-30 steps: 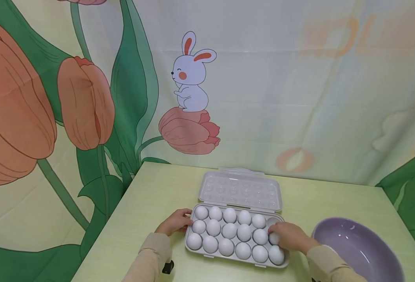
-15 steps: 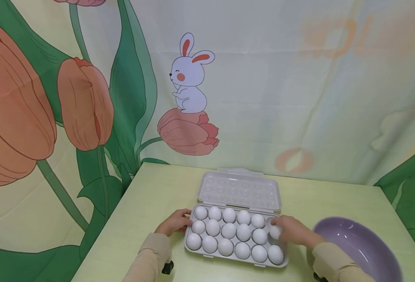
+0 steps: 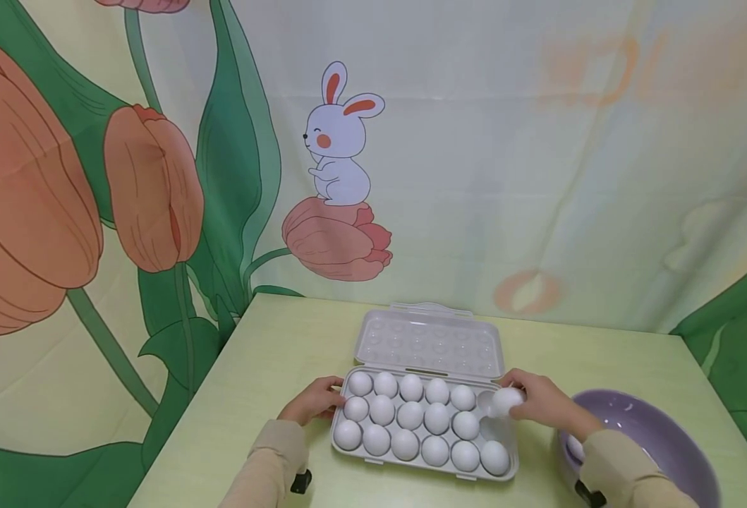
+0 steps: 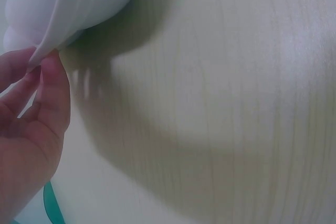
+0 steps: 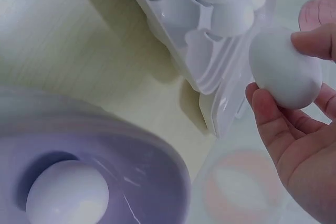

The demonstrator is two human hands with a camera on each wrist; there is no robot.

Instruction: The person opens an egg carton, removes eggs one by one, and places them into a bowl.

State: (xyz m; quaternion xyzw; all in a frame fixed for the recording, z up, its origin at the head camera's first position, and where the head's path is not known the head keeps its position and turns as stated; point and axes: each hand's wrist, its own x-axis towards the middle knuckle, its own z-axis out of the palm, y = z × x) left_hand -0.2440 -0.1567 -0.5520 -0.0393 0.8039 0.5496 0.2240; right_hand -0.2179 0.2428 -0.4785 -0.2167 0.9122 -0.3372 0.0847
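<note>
A light grey egg carton (image 3: 411,463) lies with its lid (image 3: 429,346) folded back. White eggs (image 3: 436,418) fill most of its cups; the back and middle cups of the right column are bare. My left hand (image 3: 312,401) pinches the carton's left rim between thumb and fingers, as the left wrist view shows. Just above the carton's right end, my right hand (image 3: 547,402) grips a white egg (image 5: 283,66) between thumb and fingertips, clear of the cups. One more egg (image 5: 68,195) lies in the purple bowl (image 3: 684,451).
The bowl stands to the right of the carton, partly under my right sleeve (image 3: 627,466). Behind the pale wooden table (image 3: 284,331) hangs a cloth printed with tulips and a rabbit (image 3: 341,155).
My right hand has lifted an egg from the middle cup of the right column, up and slightly to the right. My left hand stays at the carton's left rim.
</note>
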